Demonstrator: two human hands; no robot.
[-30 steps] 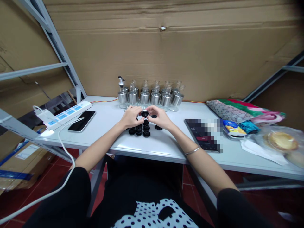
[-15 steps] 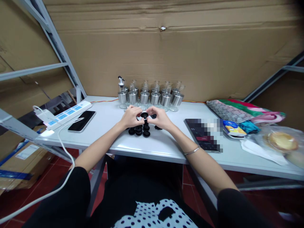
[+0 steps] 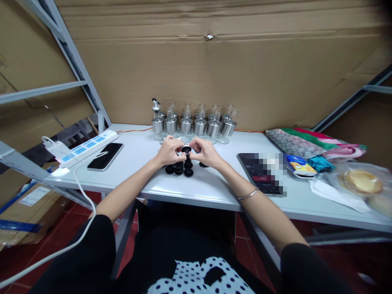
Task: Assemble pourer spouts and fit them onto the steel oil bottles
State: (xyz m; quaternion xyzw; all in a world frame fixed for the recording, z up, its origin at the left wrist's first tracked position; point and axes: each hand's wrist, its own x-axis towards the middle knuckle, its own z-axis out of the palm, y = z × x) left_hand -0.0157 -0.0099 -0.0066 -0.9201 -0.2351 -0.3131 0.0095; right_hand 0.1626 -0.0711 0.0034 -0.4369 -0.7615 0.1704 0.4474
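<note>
Fingers and thumbs of the left hand and the right hand grip one black-and-silver stopper from opposite sides, holding it near the middle of the white table. Compared with the earliest frame, both thumbs sit slightly lower on the piece; since the last frame hardly anything has changed. Just below the hands lie black ribbed rings, at least four of them distinct, the rest overlapping or hidden. A small black cluster is beside the right hand, too small to count. Behind the hands, six steel-sleeved glass bottles form the front row, with more partly hidden behind; one pourer tops the leftmost. Farther left are one smartphone and one power strip; to the right, one dark-screened device, partly pixelated.
</note>
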